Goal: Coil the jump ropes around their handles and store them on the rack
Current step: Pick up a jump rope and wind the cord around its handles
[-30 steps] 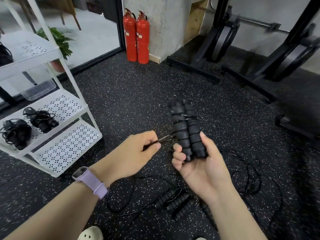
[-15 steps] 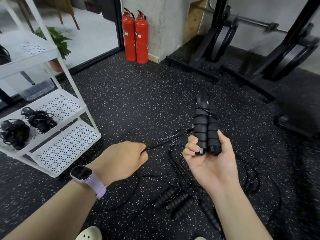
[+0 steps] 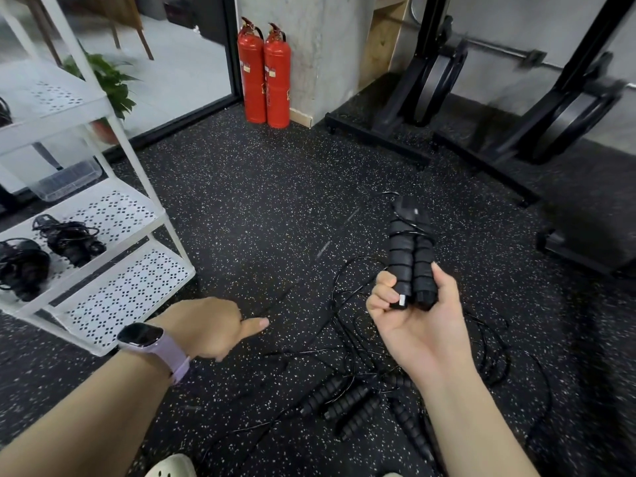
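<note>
Black rubber floor, flecked white. Loose jump ropes lie on it in a tangle, ribbed black handles side by side, thin cords looping off to the right. White rack stands on the floor at left, perforated shelves. Two coiled rope bundles lie on the middle shelf, just beside each other. Two red fire extinguishers stand on the floor against a concrete pillar.

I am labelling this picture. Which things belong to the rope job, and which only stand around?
Job: held handle pair, right hand, left hand, loose ropes on floor, coiled ropes, white rack.

Around: fire extinguishers, potted plant, weight racks.
</note>
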Demonstrator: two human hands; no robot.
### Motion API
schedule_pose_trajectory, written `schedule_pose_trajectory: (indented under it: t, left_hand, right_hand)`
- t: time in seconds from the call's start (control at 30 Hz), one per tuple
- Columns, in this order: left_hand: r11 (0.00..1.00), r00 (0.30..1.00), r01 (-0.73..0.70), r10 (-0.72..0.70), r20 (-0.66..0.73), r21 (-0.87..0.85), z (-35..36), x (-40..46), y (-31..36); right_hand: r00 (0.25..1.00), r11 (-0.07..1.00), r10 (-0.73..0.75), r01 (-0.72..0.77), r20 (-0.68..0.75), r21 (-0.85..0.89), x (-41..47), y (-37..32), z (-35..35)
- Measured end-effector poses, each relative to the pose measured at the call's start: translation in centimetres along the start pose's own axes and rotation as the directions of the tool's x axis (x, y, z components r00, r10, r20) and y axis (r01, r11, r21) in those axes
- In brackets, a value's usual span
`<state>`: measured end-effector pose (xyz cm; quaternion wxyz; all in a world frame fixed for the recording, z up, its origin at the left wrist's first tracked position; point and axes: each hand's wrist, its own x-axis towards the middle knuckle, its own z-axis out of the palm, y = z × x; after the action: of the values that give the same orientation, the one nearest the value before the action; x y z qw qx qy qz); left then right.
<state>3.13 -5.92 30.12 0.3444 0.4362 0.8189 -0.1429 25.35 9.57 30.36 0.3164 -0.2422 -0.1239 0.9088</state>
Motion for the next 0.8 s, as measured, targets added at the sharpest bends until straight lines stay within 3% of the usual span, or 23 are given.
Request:
schedule_pose_trajectory:
  t: [0.1,0.27,0.37,0.43,0.47,0.53,0.6,0.63,0.7,0.77,0.8]
  left_hand:
    - [0.999,1.000,0.023,-0.023,-0.001,0.033,0.7,0.4,0.0]
    - [0.999,0.988,0.044,-0.040,-0.149,0.021,0.8,0.5,0.1]
    - [0.936,0.947,-0.029,-0.087,-0.308,-0.352,0.6,1.2,0.6]
    - [0.793,0.877,-0.217,-0.099,-0.471,-0.569,-0.2,1.5,1.1]
    - [0.731,0.822,-0.326,-0.094,-0.562,-0.599,-0.7,1.4,1.4]
    - [0.665,0.691,-0.525,-0.031,-0.722,-0.531,-1.2,0.8,2.1]
    - [0.672,0.590,-0.626,0.078,-0.804,-0.395,-1.4,0.1,2.5]
    - [0.667,0.579,-0.647,0.114,-0.807,-0.369,-1.5,-0.3,2.6]
    - [0.580,0.627,-0.666,0.094,-0.773,-0.470,-1.8,-0.9,3.0]
    - [0.418,0.690,-0.670,0.046,-0.722,-0.613,-2.2,-1.4,3.5]
    - [0.280,0.727,-0.668,0.051,-0.685,-0.689,-2.4,-1.6,3.9]
  right_hand:
    - [0.999,0.990,0.037,-0.034,0.016,-0.140,0.0,0.7,0.3]
    - [0.991,0.935,0.129,-0.116,0.019,-0.336,-0.1,2.1,0.4]
    - [0.983,0.899,0.179,-0.144,0.047,-0.413,-0.3,2.5,0.5]
    - [0.976,0.875,0.209,-0.157,0.065,-0.458,-0.6,2.7,0.5]
    - [0.972,0.856,0.224,-0.164,0.066,-0.491,-0.7,2.8,0.5]
    - [0.962,0.797,0.267,-0.192,0.050,-0.572,-1.0,2.9,0.4]
    - [0.945,0.756,0.325,-0.229,0.048,-0.613,-1.3,2.7,0.4]
    - [0.933,0.753,0.355,-0.247,0.061,-0.610,-1.4,2.5,0.4]
    - [0.903,0.758,0.417,-0.283,0.104,-0.587,-1.6,1.9,0.4]
    - [0.867,0.770,0.473,-0.318,0.160,-0.553,-1.6,1.6,0.4]
    - [0.848,0.777,0.495,-0.336,0.187,-0.532,-1.6,1.5,0.4]
